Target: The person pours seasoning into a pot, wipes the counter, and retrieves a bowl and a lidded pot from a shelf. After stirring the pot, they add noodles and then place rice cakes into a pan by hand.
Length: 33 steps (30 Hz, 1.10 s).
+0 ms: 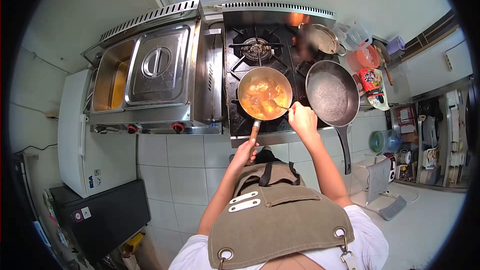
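On the front left burner of the stove stands a saucepan (pixel 245 77) with an orange-red, chunky stew (pixel 264 95) inside. My left hand (pixel 245 152) is wrapped around its wooden handle (pixel 255 131). Pinched in my right hand (pixel 301 118), above the pan's right rim, is a spoon (pixel 282 107); its head dips into the stew and is partly hidden. Just right of my right hand, a dark frying pan (pixel 356 95) holds whitish, bubbling liquid (pixel 329 97), its black handle (pixel 345 150) pointing toward me.
Behind the saucepan is a bare burner (pixel 257 49). A shallow metal pan (pixel 327 39) sits at the back right, with a red container (pixel 367 57) and food packets (pixel 372 81) beside the stove. Left of it is a steel warmer with a lidded tray (pixel 160 87).
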Motion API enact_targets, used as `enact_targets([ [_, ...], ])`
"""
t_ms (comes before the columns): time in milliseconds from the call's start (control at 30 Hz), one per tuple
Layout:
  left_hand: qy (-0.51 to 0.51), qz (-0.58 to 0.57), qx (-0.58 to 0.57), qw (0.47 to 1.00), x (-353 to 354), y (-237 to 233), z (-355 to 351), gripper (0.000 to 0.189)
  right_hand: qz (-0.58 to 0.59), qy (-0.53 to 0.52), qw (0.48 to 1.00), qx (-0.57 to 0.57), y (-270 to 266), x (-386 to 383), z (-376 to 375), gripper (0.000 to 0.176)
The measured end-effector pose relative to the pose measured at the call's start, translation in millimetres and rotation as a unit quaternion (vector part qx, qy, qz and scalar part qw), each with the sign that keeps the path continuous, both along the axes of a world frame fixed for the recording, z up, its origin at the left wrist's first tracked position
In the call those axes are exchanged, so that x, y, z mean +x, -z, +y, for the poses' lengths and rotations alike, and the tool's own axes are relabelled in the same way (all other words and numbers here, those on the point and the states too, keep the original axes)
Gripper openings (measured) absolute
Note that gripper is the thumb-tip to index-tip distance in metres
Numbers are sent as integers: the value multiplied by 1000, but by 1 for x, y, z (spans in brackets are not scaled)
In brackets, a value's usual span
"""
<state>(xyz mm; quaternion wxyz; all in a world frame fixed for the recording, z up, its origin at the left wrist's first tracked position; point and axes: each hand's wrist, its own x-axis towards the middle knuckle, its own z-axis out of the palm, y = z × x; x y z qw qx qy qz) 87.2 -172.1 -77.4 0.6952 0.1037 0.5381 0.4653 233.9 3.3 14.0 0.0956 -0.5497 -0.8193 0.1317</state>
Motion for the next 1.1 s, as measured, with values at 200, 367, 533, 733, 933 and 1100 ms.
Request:
enact_targets([
  [200,5,16,-9,1000,0,-5,1,36,6,-59,998,-17,9,-22,-24,19],
  [367,0,13,-9,1000,0,-5,0,36,-5,-95,995,41,11,-17,-21,18],
  [533,-6,13,-2,1000,1,-4,0,36,-46,-70,992,90,10,8,0,15],
  [733,-8,7,-13,1000,1,-6,0,36,-42,-44,992,115,8,13,9,15],
  [933,-14,11,-13,1000,1,-5,0,35,-70,-64,992,87,-3,5,-4,15],
  [1100,-17,7,-15,1000,1,-5,0,34,-78,-113,987,80,3,-12,-26,11],
])
